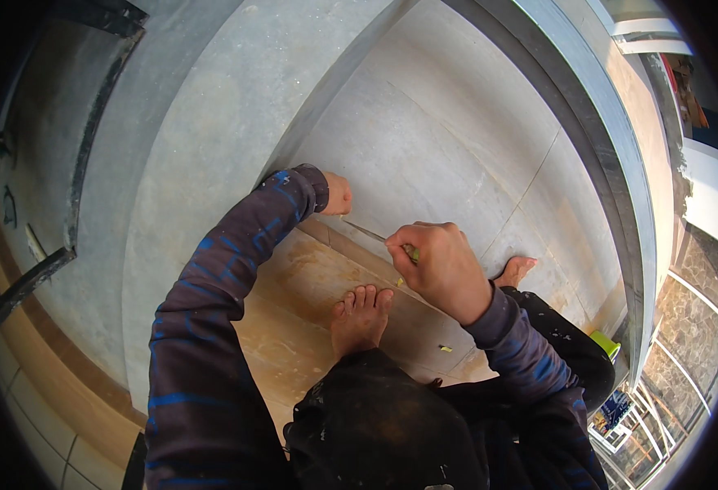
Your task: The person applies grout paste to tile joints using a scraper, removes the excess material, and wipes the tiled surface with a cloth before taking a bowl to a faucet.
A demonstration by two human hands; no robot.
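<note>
My right hand (445, 265) is closed around the greenish-yellow handle (411, 251) of a slim metal-shafted tool; its exact kind does not show. The shaft (365, 231) points left, its tip close to my left hand (338, 196). That hand is low by the grey wall's foot, near the edge of a tiled step (326, 234). Its fingers are turned away and hidden, so I cannot tell what they hold. Small yellow-green scraps (445, 349) lie on the tiles near my bare left foot (362, 314).
Grey wall surface (212, 98) rises on the left, with a dark-framed opening (89, 155) beyond. A dark, curved-looking frame (596, 155) bounds the right side. Outside it are white railings (686, 286) and a bright green object (604, 345). My right foot (516, 269) rests on grey tiles.
</note>
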